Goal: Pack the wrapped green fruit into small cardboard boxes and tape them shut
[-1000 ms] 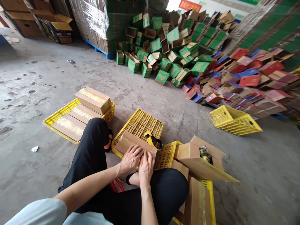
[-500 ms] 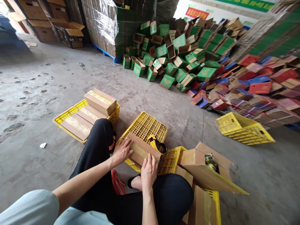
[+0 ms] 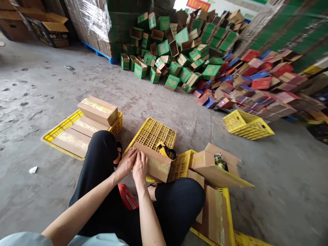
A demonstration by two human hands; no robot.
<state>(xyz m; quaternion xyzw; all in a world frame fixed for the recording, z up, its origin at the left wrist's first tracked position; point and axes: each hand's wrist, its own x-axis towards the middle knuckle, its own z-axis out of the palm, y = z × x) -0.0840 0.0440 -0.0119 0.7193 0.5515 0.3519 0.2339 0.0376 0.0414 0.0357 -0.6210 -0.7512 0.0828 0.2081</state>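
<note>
A taped brown cardboard box (image 3: 156,164) lies on an upturned yellow crate (image 3: 153,133) in front of my crossed legs. My left hand (image 3: 127,163) and my right hand (image 3: 140,167) rest side by side on the box's near left end, fingers pressed flat against it. A yellow tape dispenser (image 3: 166,150) sits just behind the box.
A yellow tray (image 3: 55,131) on the left holds flat taped boxes, with one box (image 3: 98,110) on top. An open carton (image 3: 217,169) stands at my right over more yellow crates. Another yellow crate (image 3: 246,124) lies farther right. Heaps of green, red and blue boxes fill the back.
My right hand has moved left along the box to join the left hand at its near left end. The box has turned slightly.
</note>
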